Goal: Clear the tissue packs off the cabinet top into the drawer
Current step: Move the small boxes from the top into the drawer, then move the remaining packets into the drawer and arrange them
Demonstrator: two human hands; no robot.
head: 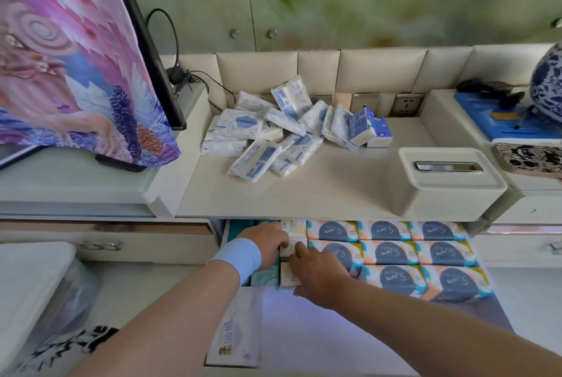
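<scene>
The tissue packs (273, 130) lie in a loose heap at the far left of the cabinet top (334, 191), white film-wrapped packets overlapping and leaning on one another, with two small blue packs (363, 127) standing at the heap's right end. They look light and soft: the wrap probably dents under the fingers and is likely a little slippery, so several grabbed together could slide apart. A sound hold would be across the short width of one pack, thumb on one long side and fingers on the other, or a few squared into a stack and squeezed by the ends.

Below the near edge, the drawer (334, 334) stands open. Blue-and-orange packs (395, 252) fill its right side in tidy rows, and the near floor is bare but for one pale pack (234, 337) at the left.

Both hands are down in the drawer at a cream pack (293, 247). The right hand (319, 276) rests on it with fingers fairly straight. The left hand (267, 244), in a blue wristband, touches its left side; whether those fingers curl round it cannot be told.

A white tissue box (450, 185) sits to the right on the top.
</scene>
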